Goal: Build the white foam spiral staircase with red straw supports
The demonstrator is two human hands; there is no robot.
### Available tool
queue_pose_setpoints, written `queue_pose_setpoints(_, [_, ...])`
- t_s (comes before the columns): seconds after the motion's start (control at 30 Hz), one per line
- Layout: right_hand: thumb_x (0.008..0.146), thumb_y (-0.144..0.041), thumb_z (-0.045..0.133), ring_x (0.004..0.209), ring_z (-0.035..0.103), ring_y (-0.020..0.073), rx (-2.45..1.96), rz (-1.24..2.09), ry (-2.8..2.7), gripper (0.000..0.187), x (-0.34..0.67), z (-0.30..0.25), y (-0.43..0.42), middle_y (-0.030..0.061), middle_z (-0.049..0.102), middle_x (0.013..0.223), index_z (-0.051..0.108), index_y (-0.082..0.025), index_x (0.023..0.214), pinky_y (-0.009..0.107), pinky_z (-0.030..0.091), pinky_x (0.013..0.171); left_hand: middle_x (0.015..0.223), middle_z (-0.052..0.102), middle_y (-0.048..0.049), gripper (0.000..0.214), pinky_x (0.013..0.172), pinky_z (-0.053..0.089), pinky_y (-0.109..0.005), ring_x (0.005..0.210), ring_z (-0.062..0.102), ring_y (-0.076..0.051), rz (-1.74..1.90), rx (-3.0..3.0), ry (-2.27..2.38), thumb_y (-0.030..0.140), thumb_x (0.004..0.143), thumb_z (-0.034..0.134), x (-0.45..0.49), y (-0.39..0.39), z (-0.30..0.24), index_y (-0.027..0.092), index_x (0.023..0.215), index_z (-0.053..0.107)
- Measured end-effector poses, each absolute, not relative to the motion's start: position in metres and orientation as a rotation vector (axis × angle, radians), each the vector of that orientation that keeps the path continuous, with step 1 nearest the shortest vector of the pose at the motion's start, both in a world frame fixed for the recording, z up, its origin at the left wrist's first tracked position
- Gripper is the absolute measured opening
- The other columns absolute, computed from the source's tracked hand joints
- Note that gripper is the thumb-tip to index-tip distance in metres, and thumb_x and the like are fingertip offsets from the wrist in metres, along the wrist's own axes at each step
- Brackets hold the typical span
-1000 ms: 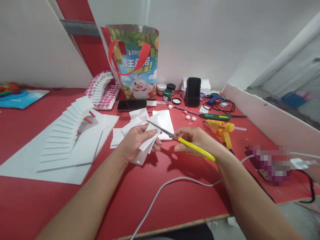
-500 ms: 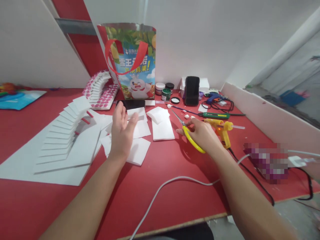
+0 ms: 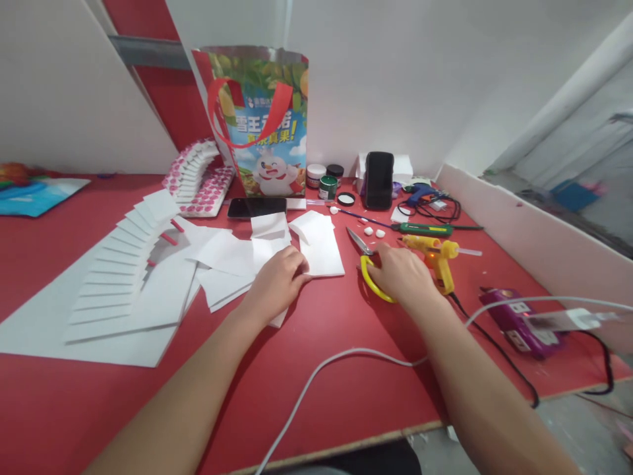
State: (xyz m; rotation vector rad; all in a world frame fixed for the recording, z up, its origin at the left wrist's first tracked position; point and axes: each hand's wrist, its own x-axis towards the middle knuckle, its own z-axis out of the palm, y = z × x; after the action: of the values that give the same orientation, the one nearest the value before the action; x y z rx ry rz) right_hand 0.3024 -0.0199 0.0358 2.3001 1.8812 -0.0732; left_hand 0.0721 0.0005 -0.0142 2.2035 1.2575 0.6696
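My left hand (image 3: 277, 285) is closed, its fingertips at the lower left corner of a small white foam card (image 3: 321, 254) that has a loose piece on top. Under and beside that wrist lie several white cut pieces (image 3: 230, 256), partly covered by the hand. My right hand (image 3: 403, 270) is wrapped round the yellow handles of a pair of scissors (image 3: 370, 277). Their blades point away to the upper left, close to the table. Two small white bits (image 3: 374, 232) lie just beyond the blades.
A curved white stair model (image 3: 111, 270) stands on white board at left. Right of me are a yellow glue gun (image 3: 440, 254), a purple power block (image 3: 519, 323) and a white cable (image 3: 356, 351). Behind stand a printed bag (image 3: 271, 152), paint jars (image 3: 327, 187) and a black phone (image 3: 379, 179).
My left hand has swung down and right from above the pieces, and its spread fingers have closed at the card. My right hand still holds the scissors, having moved slightly.
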Motion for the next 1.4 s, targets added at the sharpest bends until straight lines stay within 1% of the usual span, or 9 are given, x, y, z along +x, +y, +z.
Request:
queue_pose_setpoints(0.17, [0.097, -0.038, 0.054, 0.099, 0.071, 0.0328, 2.246, 0.012, 1.953, 0.035, 0.302, 0.04, -0.025, 0.0202, 0.07, 0.113, 0.071, -0.012, 0.115, 0.036, 0.049, 0.076, 0.086, 0.056, -0.0022, 0.017, 0.075, 0.045, -0.036, 0.078, 0.056, -0.02, 0.677, 2.172, 1.279, 0.015, 0.089, 0.063, 0.076, -0.002, -0.009, 0.021, 0.076, 0.053])
queue_pose_setpoints(0.37, [0.102, -0.029, 0.05, 0.1, 0.067, 0.0239, 2.107, -0.063, 2.531, 0.029, 0.269, 0.04, -0.029, 0.0151, 0.069, 0.112, 0.071, -0.012, 0.114, 0.031, 0.048, 0.089, 0.082, 0.059, -0.0013, 0.015, 0.071, 0.045, -0.034, 0.076, 0.057, -0.019, 0.793, 2.025, 1.189, 0.022, 0.086, 0.065, 0.079, -0.009, -0.004, 0.021, 0.075, 0.055])
queue_pose_setpoints(0.43, [0.102, -0.03, 0.05, 0.098, 0.068, 0.0249, 1.984, -0.141, 2.524, 0.029, 0.252, 0.04, -0.027, 0.016, 0.07, 0.105, 0.072, -0.011, 0.107, 0.031, 0.048, 0.086, 0.08, 0.063, -0.0007, 0.011, 0.071, 0.048, -0.034, 0.074, 0.06, -0.019, 0.784, 1.877, 1.18, 0.024, 0.083, 0.066, 0.079, -0.01, -0.005, 0.022, 0.077, 0.057])
queue_pose_setpoints(0.6, [0.094, -0.023, 0.057, 0.093, 0.071, 0.0256, 1.974, -0.211, 2.296, 0.026, 0.232, 0.038, -0.016, 0.0202, 0.07, 0.108, 0.068, -0.008, 0.112, 0.029, 0.047, 0.073, 0.087, 0.07, -0.0026, 0.007, 0.074, 0.053, -0.036, 0.079, 0.068, -0.02, 0.972, 1.651, 1.282, 0.018, 0.08, 0.058, 0.076, -0.007, -0.009, 0.023, 0.084, 0.055])
queue_pose_setpoints(0.83, [0.095, -0.016, 0.049, 0.09, 0.069, 0.0247, 1.974, -0.155, 2.364, 0.023, 0.247, 0.029, -0.012, 0.0154, 0.071, 0.105, 0.07, -0.012, 0.102, 0.031, 0.041, 0.065, 0.097, 0.07, -0.0048, 0.012, 0.074, 0.053, -0.035, 0.083, 0.067, -0.02, 1.063, 1.679, 1.34, 0.017, 0.083, 0.055, 0.074, -0.005, -0.006, 0.022, 0.092, 0.061])
queue_pose_setpoints(1.03, [0.096, -0.011, 0.047, 0.091, 0.066, 0.0259, 1.791, 0.162, 2.669, 0.022, 0.26, 0.032, -0.007, 0.0168, 0.071, 0.101, 0.069, -0.009, 0.098, 0.034, 0.043, 0.077, 0.101, 0.072, -0.0069, 0.02, 0.088, 0.055, -0.04, 0.094, 0.07, -0.022, 1.058, 1.535, 1.248, 0.021, 0.084, 0.056, 0.073, -0.001, -0.013, 0.02, 0.102, 0.064])
queue_pose_setpoints(1.17, [0.1, -0.015, 0.04, 0.09, 0.065, 0.0244, 1.703, 0.315, 3.049, 0.026, 0.264, 0.036, -0.009, 0.0155, 0.072, 0.102, 0.065, -0.014, 0.094, 0.036, 0.045, 0.081, 0.097, 0.074, -0.0058, 0.015, 0.089, 0.057, -0.041, 0.088, 0.073, -0.021, 1.102, 1.372, 1.132, 0.022, 0.079, 0.058, 0.074, -0.001, -0.016, 0.02, 0.092, 0.064])
queue_pose_setpoints(1.27, [0.102, -0.02, 0.04, 0.093, 0.066, 0.0215, 1.713, 0.187, 3.289, 0.023, 0.264, 0.036, -0.015, 0.0146, 0.072, 0.108, 0.062, -0.018, 0.098, 0.034, 0.05, 0.081, 0.089, 0.074, -0.0045, 0.009, 0.09, 0.058, -0.041, 0.085, 0.074, -0.022, 1.099, 1.325, 1.139, 0.024, 0.076, 0.062, 0.076, -0.002, -0.012, 0.02, 0.084, 0.065])
queue_pose_setpoints(1.4, [0.1, -0.026, 0.048, 0.1, 0.068, 0.02, 2.025, -0.149, 3.47, 0.013, 0.265, 0.036, -0.022, 0.0105, 0.073, 0.109, 0.06, -0.023, 0.098, 0.034, 0.053, 0.089, 0.082, 0.075, -0.0062, 0.018, 0.089, 0.058, -0.043, 0.084, 0.076, -0.025, 1.051, 1.248, 1.153, 0.031, 0.078, 0.069, 0.077, -0.002, -0.004, 0.019, 0.091, 0.069])
